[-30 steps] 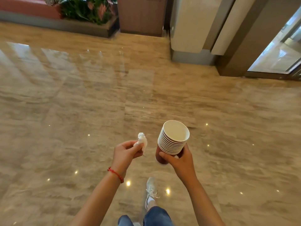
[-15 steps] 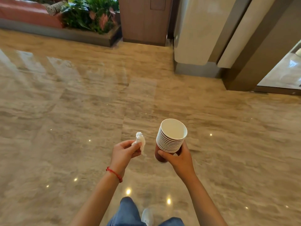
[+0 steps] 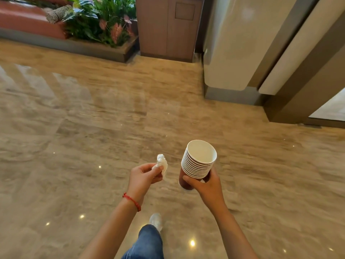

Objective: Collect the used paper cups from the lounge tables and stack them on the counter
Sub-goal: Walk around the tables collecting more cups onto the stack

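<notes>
Currently carrying: right hand (image 3: 207, 186) is clasping the nested stack of paper cups (image 3: 197, 161) at its base, left hand (image 3: 143, 176) beside it is pinching a crumpled tissue (image 3: 162, 163); advisably keeping the stack upright while walking.

Floor (image 3: 93, 128) open ahead; pillar (image 3: 229, 53) blocks right.

The wooden cabinet (image 3: 168, 28) and planter (image 3: 100, 25) loom nearer and lower in view; a shoe (image 3: 156, 220) steps forward toward the cabinet.
</notes>
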The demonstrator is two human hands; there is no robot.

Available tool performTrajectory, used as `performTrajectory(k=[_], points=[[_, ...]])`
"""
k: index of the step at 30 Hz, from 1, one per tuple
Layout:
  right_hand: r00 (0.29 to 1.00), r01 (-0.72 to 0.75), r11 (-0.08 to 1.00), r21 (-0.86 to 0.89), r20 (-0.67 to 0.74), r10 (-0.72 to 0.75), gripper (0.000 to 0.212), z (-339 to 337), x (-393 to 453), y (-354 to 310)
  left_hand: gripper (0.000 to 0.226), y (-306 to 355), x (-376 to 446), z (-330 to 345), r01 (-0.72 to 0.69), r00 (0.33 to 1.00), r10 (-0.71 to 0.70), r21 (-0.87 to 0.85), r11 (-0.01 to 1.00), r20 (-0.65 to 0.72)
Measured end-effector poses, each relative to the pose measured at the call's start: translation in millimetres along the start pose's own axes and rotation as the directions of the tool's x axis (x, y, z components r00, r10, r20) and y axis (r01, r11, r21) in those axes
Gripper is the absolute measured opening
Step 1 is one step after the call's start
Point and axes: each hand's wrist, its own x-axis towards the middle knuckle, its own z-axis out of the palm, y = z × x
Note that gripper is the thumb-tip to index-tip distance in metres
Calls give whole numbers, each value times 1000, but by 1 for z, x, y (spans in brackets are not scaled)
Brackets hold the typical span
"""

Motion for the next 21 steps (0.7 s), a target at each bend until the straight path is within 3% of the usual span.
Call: performTrajectory(k=[10, 21], points=[[999, -17, 999, 38, -31, 18, 55, 25, 175, -38, 6, 84, 172, 38, 17, 998, -19, 40, 999, 54], [1000, -4, 998, 66, -25, 6, 49, 2, 405, -61, 17, 150, 366, 144, 3, 999, -5, 38, 999, 33]])
